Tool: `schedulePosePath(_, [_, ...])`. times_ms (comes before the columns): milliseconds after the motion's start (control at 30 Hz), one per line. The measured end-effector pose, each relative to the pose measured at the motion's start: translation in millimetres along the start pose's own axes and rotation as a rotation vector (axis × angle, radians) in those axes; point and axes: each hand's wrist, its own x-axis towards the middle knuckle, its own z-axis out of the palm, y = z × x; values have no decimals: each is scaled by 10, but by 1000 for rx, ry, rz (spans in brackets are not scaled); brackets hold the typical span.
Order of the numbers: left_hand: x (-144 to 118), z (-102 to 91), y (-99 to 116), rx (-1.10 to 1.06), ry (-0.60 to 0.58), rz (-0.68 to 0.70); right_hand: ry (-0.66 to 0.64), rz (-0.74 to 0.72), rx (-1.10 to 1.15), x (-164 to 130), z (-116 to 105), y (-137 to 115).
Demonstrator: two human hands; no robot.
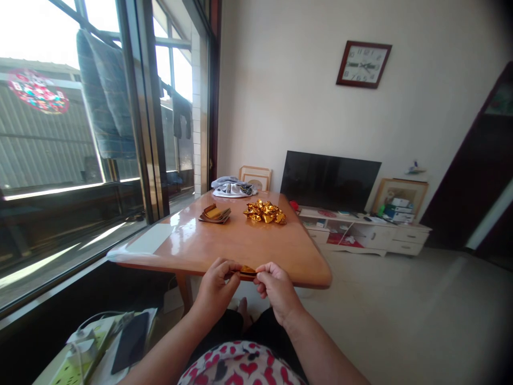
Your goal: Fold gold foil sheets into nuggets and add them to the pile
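At the near edge of the table (188,240), my left hand (218,280) and my right hand (274,283) pinch the two ends of a small folded piece of gold paper (248,270). It looks dark along its lower edge. Both hands have thumb and fingers pressed together. Further up the tabletop lies a heap of shiny folded gold paper pieces (265,212). Left of that heap sits a stack of flat gold-and-brown paper sheets (215,214).
Folded cloth (232,187) lies at the table's far end. Beyond stand a television (331,182) and a white cabinet (379,236). At lower left, a phone (130,342) and a power strip (66,369) with plugs rest on a surface. A window runs along the left.
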Motion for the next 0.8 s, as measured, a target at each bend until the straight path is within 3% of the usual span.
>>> schedulePosePath(267, [-12,56,-65,-85,86,-58,27,-231,-125,22,43,120])
schedulePosePath(400, [-28,95,-80,-272,124,-237,17,-317,-145,4,67,123])
schedulePosePath(600, [-34,112,-42,-524,76,-459,19,-329,-146,31,49,174])
schedulePosePath(800, [-24,125,-85,-602,56,-499,42,-257,-152,104,36,287])
